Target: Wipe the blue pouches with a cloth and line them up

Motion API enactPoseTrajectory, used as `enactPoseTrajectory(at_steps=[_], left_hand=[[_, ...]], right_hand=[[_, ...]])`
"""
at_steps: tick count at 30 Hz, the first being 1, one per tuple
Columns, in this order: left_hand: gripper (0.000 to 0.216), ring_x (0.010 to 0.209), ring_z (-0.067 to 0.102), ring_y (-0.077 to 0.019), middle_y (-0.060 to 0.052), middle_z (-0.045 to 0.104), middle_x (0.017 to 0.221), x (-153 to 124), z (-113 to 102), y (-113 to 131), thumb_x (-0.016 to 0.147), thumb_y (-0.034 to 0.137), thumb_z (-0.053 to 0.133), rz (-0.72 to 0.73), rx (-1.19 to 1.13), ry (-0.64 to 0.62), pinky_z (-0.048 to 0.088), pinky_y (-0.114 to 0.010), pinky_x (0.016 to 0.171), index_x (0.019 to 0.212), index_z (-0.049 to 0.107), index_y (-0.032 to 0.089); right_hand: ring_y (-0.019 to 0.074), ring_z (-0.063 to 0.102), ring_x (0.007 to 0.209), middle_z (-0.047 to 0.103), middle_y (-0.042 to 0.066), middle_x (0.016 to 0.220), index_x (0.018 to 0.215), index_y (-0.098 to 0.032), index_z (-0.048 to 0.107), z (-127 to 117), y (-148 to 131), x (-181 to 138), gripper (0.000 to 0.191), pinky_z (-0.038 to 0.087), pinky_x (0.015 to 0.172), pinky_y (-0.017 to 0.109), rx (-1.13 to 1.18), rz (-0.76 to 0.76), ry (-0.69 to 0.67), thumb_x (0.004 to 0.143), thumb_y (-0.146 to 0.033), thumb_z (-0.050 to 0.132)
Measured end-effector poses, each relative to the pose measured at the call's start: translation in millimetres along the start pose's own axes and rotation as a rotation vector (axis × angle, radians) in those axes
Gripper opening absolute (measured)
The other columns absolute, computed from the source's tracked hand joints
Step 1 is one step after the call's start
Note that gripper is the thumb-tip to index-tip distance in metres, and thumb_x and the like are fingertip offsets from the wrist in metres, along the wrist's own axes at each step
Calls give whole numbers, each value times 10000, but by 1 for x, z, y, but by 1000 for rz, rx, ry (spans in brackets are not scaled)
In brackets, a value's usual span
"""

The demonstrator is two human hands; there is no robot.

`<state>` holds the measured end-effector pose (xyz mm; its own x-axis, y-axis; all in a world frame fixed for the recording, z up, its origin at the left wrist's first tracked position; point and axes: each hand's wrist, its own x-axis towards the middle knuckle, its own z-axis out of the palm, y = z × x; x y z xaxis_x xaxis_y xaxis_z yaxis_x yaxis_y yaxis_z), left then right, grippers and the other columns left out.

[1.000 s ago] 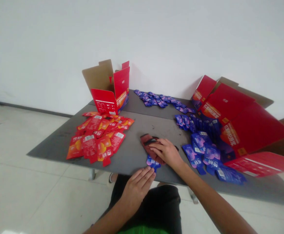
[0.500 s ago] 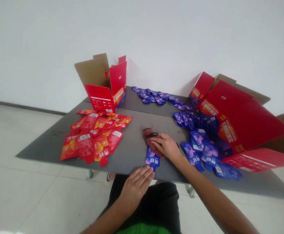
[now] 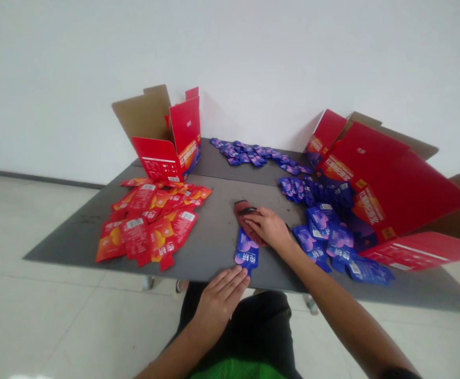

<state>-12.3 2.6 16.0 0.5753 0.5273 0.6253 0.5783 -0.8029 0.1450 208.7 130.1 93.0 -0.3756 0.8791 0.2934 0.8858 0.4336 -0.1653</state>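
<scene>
A blue-purple pouch (image 3: 246, 253) with white lettering lies flat near the front edge of the table. Fingers of my left hand (image 3: 222, 295) are stretched out and rest on the pouch's narrow near end. My right hand (image 3: 271, 229) is closed on a reddish-brown cloth (image 3: 242, 211), pressing it over the far part of the pouch. Something thin and black shows at the cloth under my fingers; I cannot make out what it is. The pouch's far end is hidden by the cloth.
Red pouches (image 3: 151, 223) lie in a heap on the left, with an open red carton (image 3: 161, 158) behind. More blue pouches (image 3: 328, 231) pile up at right beside a larger open red carton (image 3: 383, 205). A row of blue pouches (image 3: 253, 153) lies along the wall.
The cloth in my right hand has shifted slightly away from me, baring a little more of the pouch. My left hand stays on the pouch's near end. The view has shifted slightly.
</scene>
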Motion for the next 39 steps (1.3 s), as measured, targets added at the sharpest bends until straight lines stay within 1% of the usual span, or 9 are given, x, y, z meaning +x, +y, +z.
enactPoseTrajectory(at_steps=[4, 9, 16, 19, 23, 30, 34, 37, 39], left_hand=[[421, 1291, 645, -195, -82, 713, 1345, -1, 1, 2, 1096, 141, 316, -31, -13, 5, 542, -377, 1089, 1353, 650, 149], [409, 1144, 719, -204, -77, 779, 1179, -4, 6, 4, 1102, 172, 328, -63, -30, 44, 559, -397, 1062, 1244, 711, 147], [406, 1326, 620, -191, -76, 692, 1381, -4, 4, 1, 1098, 143, 336, -9, 10, 21, 520, -369, 1118, 1362, 644, 145], [404, 1290, 647, -200, -79, 714, 1344, -5, 7, 2, 1095, 152, 342, -26, 11, 15, 532, -379, 1107, 1353, 653, 150], [394, 1163, 717, -209, -75, 774, 1202, -6, 9, 2, 1092, 155, 352, -45, -12, 50, 542, -395, 1094, 1269, 703, 149], [427, 1336, 612, -190, -74, 677, 1403, -5, 2, -2, 1109, 157, 304, 14, 9, -13, 517, -370, 1120, 1382, 632, 143], [417, 1282, 652, -203, -80, 721, 1330, -6, 7, 0, 1107, 163, 318, -8, -9, 21, 521, -381, 1106, 1345, 660, 142], [398, 1192, 699, -193, -69, 772, 1211, -6, 9, 1, 1103, 156, 340, -27, -41, 83, 505, -375, 1116, 1262, 705, 140], [407, 1229, 677, -183, -62, 752, 1268, -4, 6, 0, 1109, 154, 326, -19, -45, 75, 492, -360, 1125, 1285, 692, 138]], right_hand=[[213, 651, 1017, 698, 79, 1093, 1256, -313, 752, -15, -16, -11, 301, 523, 898, 322, 41, -17, 90, 1050, -384, 544], [182, 666, 1012, 715, 36, 1113, 1221, -356, 757, 2, -40, -48, 264, 533, 906, 299, 178, -183, -42, 1042, -394, 567], [219, 658, 971, 704, 81, 1048, 1220, -316, 773, -8, -2, 11, 274, 518, 853, 324, -39, 11, 42, 1036, -369, 576], [217, 649, 1004, 695, 79, 1096, 1273, -321, 743, -15, -23, -16, 313, 517, 885, 330, 40, -45, 125, 1056, -389, 529], [184, 670, 972, 707, 45, 1087, 1224, -363, 754, 0, -40, -51, 262, 536, 847, 297, 158, -157, -10, 1041, -377, 568], [218, 664, 991, 706, 79, 1069, 1237, -321, 764, -7, 2, 11, 284, 512, 848, 313, -30, 53, 13, 1041, -380, 567], [210, 648, 1024, 691, 65, 1111, 1282, -342, 732, -11, -27, -25, 314, 507, 892, 316, 62, -19, 97, 1059, -406, 521], [184, 659, 994, 696, 38, 1088, 1242, -373, 745, 3, -43, -52, 274, 516, 878, 286, 150, -93, -3, 1047, -393, 554], [180, 662, 1012, 697, 33, 1100, 1248, -381, 742, 12, -35, -44, 269, 513, 894, 278, 152, -59, -24, 1038, -388, 575]])
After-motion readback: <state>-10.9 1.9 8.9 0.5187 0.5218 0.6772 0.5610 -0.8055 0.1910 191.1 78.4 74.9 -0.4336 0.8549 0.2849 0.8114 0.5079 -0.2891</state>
